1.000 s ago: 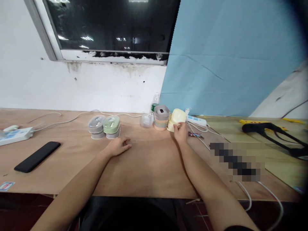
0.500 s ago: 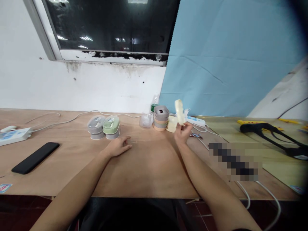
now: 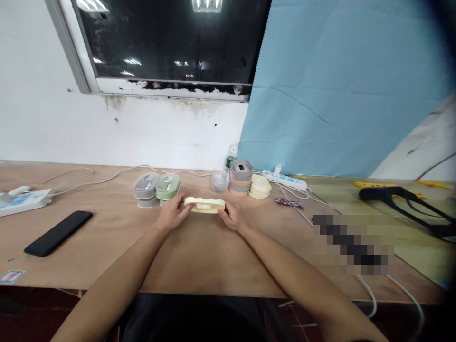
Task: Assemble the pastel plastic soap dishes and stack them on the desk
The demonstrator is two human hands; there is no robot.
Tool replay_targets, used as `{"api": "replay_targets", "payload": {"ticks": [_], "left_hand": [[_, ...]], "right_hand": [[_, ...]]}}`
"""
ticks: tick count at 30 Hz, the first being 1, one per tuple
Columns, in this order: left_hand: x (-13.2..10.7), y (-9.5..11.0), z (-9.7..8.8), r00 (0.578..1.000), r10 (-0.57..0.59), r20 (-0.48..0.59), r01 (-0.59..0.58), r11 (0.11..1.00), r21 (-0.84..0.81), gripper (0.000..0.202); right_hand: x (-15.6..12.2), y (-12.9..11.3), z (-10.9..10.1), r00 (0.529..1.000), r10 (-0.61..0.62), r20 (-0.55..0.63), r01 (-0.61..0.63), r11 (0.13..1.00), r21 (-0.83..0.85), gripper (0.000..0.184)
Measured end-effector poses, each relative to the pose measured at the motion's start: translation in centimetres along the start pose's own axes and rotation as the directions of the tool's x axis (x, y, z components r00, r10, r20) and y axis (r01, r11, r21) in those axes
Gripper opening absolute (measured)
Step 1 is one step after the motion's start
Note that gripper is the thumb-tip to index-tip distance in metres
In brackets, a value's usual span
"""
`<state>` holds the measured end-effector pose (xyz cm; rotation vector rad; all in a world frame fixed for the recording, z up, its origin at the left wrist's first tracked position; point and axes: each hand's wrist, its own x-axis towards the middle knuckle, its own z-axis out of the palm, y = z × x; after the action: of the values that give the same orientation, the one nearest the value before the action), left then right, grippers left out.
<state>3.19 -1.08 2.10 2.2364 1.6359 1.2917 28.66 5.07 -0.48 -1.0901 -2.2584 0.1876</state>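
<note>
My left hand (image 3: 171, 213) and right hand (image 3: 233, 216) each have their fingers closed on one end of a pale yellow, shallow plastic tray with a wavy rim (image 3: 204, 201). It sits between them, side-on to me, over the brown wooden worktop (image 3: 213, 256); I can't tell whether it rests there. If one side lets go early, I think it could tip, as I pinch only its ends. A hard squeeze might bow the thin-looking wall. I can't see whether anything lies inside.

My left knuckles are close to the oval plastic box with a green lid (image 3: 168, 184), so a sideways swing could nudge it into the grey-lidded oval plastic box (image 3: 146, 183) just beside it. Both lids are on, which hides any contents.

To the right, a short stack of pale yellow plastic trays (image 3: 260, 186) stands next to a taller stack of grey and orange plastic bowls (image 3: 240, 183). The top bowl shows a small dark patch, an object or a label. A careless reach could topple that stack towards the clear plastic tub (image 3: 219, 181) beside it, whose contents I can't make out.
</note>
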Motion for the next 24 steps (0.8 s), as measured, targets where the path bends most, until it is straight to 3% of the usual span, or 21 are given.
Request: {"api": "replay_targets", "payload": {"ticks": [3,5,10,13,16,19,22,24], "left_hand": [[-0.1,0.4,0.5,0.998,-0.027,0.058,0.026,1.0,0.015,0.048],[-0.1,0.5,0.7,0.99,-0.055,0.131,0.05,0.998,0.04,0.054],[0.1,0.0,0.6,0.915,-0.025,0.403,-0.022,0.994,0.111,0.043],[0.3,-0.4,0.6,0.877,-0.024,0.479,-0.057,0.986,0.154,0.038],[0.3,-0.6,0.7,0.862,-0.025,0.506,-0.062,0.986,0.156,0.038],[0.3,-0.5,0.7,0.854,-0.02,0.519,-0.059,0.989,0.135,0.039],[0.3,-0.3,0.5,0.86,-0.013,0.509,-0.055,0.991,0.118,0.041],[0.3,-0.3,0.5,0.865,0.0,0.502,-0.06,0.993,0.105,0.042]], "right_hand": [[0.1,1.0,-0.8,0.991,-0.092,-0.098,0.098,0.993,0.063,0.04],[0.4,1.7,-1.3,0.981,-0.072,-0.179,0.09,0.991,0.094,0.043],[1.9,3.9,-3.3,0.895,0.183,-0.406,-0.181,0.983,0.045,0.038],[3.2,5.7,-5.0,0.835,0.263,-0.484,-0.28,0.959,0.039,0.038],[4.7,7.0,-6.7,0.83,0.275,-0.484,-0.313,0.95,0.003,0.043],[6.4,7.8,-7.8,0.879,0.276,-0.389,-0.329,0.941,-0.076,0.049],[7.6,8.2,-8.3,0.917,0.277,-0.286,-0.33,0.931,-0.157,0.041],[8.1,8.1,-8.4,0.917,0.268,-0.296,-0.321,0.936,-0.145,0.032]]}}
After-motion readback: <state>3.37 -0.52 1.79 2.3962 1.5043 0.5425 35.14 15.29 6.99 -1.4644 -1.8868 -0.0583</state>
